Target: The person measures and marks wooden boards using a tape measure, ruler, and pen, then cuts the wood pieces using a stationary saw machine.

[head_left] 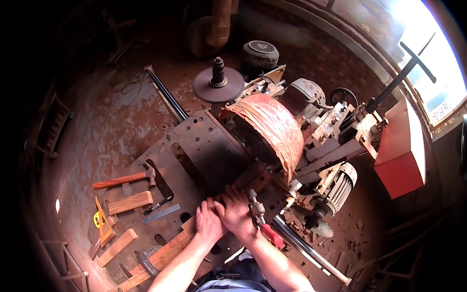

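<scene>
Side by side and touching, my two hands rest at the near part of the dark metal machine table (214, 151). My left hand (209, 220) has its fingers bent; what lies under them is hidden. My right hand (236, 210) reaches a little farther forward, close to a dark block (253, 179) and a metal clamp fitting (256, 207). Beyond them stands a rounded guard wrapped in reddish material (275, 126). Left of my hands lie a wooden bar (170, 247) with a C-clamp (150, 258) on it, and a metal strip (162, 214).
On the table's left are a hammer (121, 181), wood blocks (130, 202) and a yellow square (104, 224). A sanding disc (219, 86) stands behind. To the right are a motor (340, 190), a circular blade (320, 228) and a red box (401, 165).
</scene>
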Demonstrator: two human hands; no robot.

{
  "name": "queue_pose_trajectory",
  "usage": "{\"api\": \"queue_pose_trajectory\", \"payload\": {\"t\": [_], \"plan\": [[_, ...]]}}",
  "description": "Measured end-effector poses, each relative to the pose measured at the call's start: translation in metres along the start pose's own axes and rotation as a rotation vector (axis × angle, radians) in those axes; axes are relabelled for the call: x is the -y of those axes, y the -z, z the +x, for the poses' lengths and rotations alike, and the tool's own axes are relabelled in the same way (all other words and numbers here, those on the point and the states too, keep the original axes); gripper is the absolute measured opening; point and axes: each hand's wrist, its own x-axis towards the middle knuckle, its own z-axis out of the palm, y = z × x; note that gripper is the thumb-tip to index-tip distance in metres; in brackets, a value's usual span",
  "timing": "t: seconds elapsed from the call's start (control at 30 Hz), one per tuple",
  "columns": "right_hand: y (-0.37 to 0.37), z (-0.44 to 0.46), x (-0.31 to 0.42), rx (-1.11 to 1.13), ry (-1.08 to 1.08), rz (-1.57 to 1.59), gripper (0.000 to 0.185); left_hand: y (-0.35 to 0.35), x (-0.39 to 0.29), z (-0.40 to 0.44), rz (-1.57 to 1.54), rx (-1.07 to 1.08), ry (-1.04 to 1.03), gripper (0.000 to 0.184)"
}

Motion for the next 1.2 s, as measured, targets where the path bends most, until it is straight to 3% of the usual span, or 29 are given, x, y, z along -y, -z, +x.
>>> {"api": "queue_pose_trajectory", "payload": {"t": [0.57,1.2], "plan": [[-0.001,0.012,0.006,0.003,0.036,-0.051,0.032,-0.002,0.013,0.007,0.023,0.012,-0.012,0.060],[-0.032,0.042,0.015,0.135,-0.109,0.046,0.035,0.008,0.042,0.033,0.019,0.022,-0.022,0.046]]}}
